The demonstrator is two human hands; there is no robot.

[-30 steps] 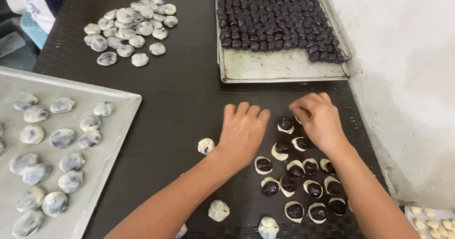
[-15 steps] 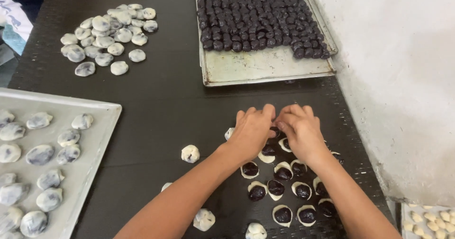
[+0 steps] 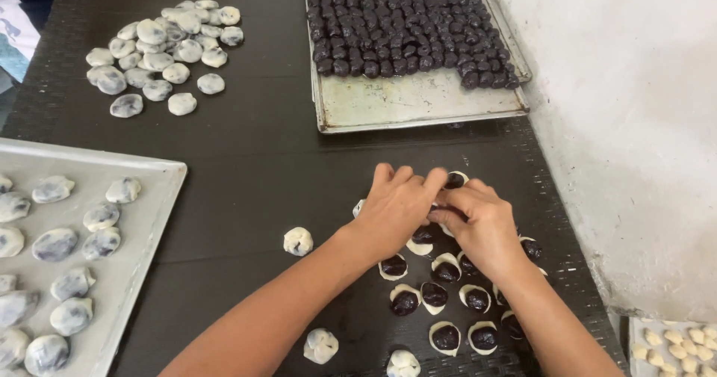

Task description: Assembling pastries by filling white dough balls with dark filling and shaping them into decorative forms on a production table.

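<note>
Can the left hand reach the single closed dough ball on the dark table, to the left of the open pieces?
Probably yes. The left hand is at the open pieces, and only bare table lies between it and the closed dough ball.

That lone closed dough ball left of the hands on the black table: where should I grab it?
Pinch the dough ball by its rounded sides, coming straight down from above. It sits alone on the black table, apart from the left hand, so fingers can likely close around it freely. It looks soft, so grip lightly.

dark table (image 3: 246,153) bears two metal trays (image 3: 418,104), loose dough pieces (image 3: 160,48), filled rounds (image 3: 447,337).
</note>
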